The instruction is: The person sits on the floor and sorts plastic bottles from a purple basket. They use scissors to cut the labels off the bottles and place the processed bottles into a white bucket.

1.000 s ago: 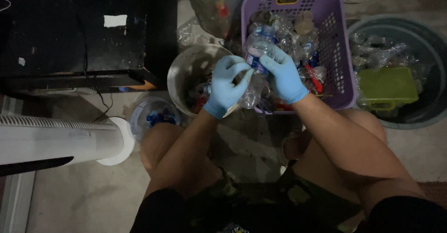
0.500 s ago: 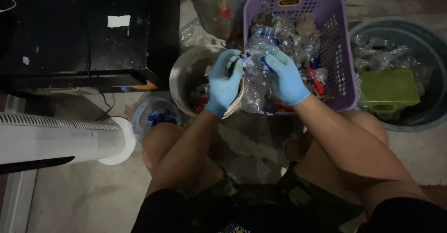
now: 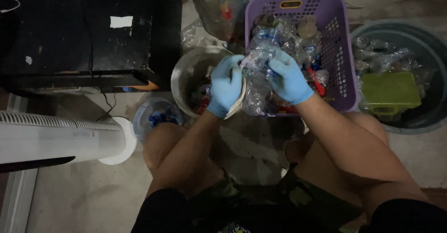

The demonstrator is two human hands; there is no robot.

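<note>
My right hand (image 3: 287,78) clamped a crumpled clear bottle (image 3: 259,56) above the purple basket (image 3: 343,51); my left hand (image 3: 226,85) pinched, I think, its cap. Uncapping seemed underway; next, a firm twist over the metal bowl (image 3: 191,65).

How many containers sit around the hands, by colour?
Purple basket: 1
Metal bowl: 1
Dark round tub: 1
Green box inside the tub: 1
Clear tub of blue caps: 1
Total: 5
Left hand and right hand, both in blue gloves, grip one clear plastic bottle.
</note>
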